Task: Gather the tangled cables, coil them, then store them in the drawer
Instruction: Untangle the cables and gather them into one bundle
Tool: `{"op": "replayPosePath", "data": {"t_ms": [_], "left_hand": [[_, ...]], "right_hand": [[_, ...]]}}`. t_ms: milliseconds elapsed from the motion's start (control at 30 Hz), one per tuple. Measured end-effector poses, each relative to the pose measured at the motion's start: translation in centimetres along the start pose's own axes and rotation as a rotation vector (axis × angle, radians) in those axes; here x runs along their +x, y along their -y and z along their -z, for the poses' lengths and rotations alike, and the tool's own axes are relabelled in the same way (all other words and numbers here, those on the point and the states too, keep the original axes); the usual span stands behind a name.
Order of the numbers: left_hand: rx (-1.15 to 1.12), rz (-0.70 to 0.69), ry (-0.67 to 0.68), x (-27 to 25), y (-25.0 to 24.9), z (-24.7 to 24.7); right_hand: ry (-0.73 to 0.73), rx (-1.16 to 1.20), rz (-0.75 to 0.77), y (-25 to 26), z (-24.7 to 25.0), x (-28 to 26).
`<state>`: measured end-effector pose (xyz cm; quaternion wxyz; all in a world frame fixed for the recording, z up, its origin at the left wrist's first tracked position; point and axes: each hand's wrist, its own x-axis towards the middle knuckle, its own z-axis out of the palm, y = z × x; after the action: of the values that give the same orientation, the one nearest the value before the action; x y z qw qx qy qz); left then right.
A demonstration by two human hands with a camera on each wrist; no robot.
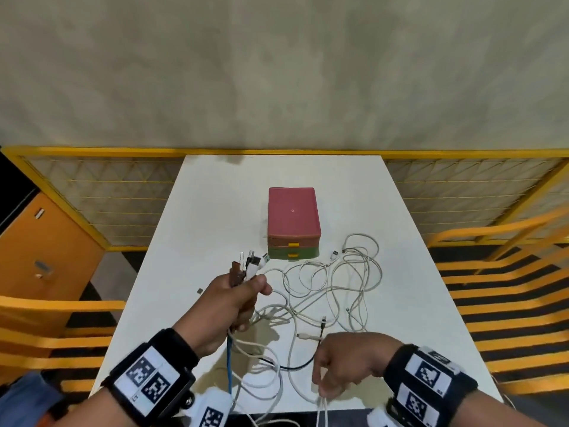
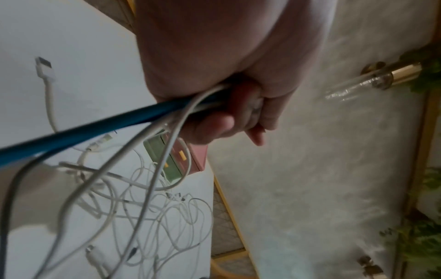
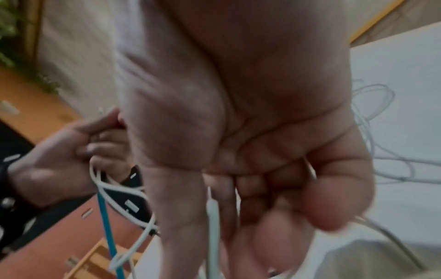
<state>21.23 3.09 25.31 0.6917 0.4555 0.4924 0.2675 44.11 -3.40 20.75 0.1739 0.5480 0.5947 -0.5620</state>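
My left hand is raised over the white table and grips a bundle of cable ends, their plugs sticking up past my thumb. A blue cable and several white ones hang down from that fist. My right hand, near the table's front edge, pinches white cable strands that drop below it. The loose tangle of white cables sprawls between my hands and the small drawer unit, which has a red top, a green bottom and yellow handles; its drawers look closed.
A black cable lies near the table's front edge. Orange slatted chairs stand on both sides of the table. An orange cabinet is at the left. A yellow-framed mesh fence runs behind the table.
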Motion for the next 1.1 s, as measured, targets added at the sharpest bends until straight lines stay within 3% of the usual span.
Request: {"op": "replayPosePath", "data": {"t_ms": [67, 133, 200, 267, 333, 433, 600, 733, 867, 1033, 1100], "left_hand": [[-0.040, 0.059, 0.096, 0.1, -0.7, -0.4], [0.073, 0.139, 0.272, 0.1, -1.5, -0.5], [0.418, 0.179, 0.412, 0.1, -2.2, -0.5], [0.766, 0.164, 0.419, 0.2, -2.1, -0.5], [0.898, 0.140, 0.389, 0.3, -1.6, -0.3], [0.636, 0.156, 0.364, 0.7, -1.0, 0.0], [0.175, 0.062, 0.261, 0.6, -1.5, 1.0], [-0.029, 0.000, 0.115, 1.0, -1.3, 2.1], [-0.225, -0.033, 0.025, 2.0, -1.7, 2.3], [-0.402, -0.050, 0.035, 3.3, -2.8, 2.0], [-0.403, -0.055, 0.045, 3.8, -3.1, 1.7]], "right_hand": [[0.072, -0.122, -0.040, 0.3, 0.3, 0.4], [0.001, -0.201, -0.051, 0.6, 1.8, 1.2], [-0.216, -0.142, -0.046, 0.6, 4.4, 2.0], [-0.548, 0.077, -0.024, -0.1, 7.6, 3.4], [-0.849, 0.239, -0.030, -1.1, 10.5, 5.3], [-0.970, 0.179, -0.137, -2.5, 13.6, 8.8], [-0.892, -0.013, -0.351, -4.5, 14.8, 13.4], [-0.879, -0.182, -0.405, -5.6, 14.0, 15.1], [-0.882, -0.121, -0.371, -6.2, 14.1, 15.1], [-1.020, 0.328, -0.138, -4.3, 14.3, 11.1], [-1.070, 0.371, -0.020, -2.3, 14.1, 7.9]]}}
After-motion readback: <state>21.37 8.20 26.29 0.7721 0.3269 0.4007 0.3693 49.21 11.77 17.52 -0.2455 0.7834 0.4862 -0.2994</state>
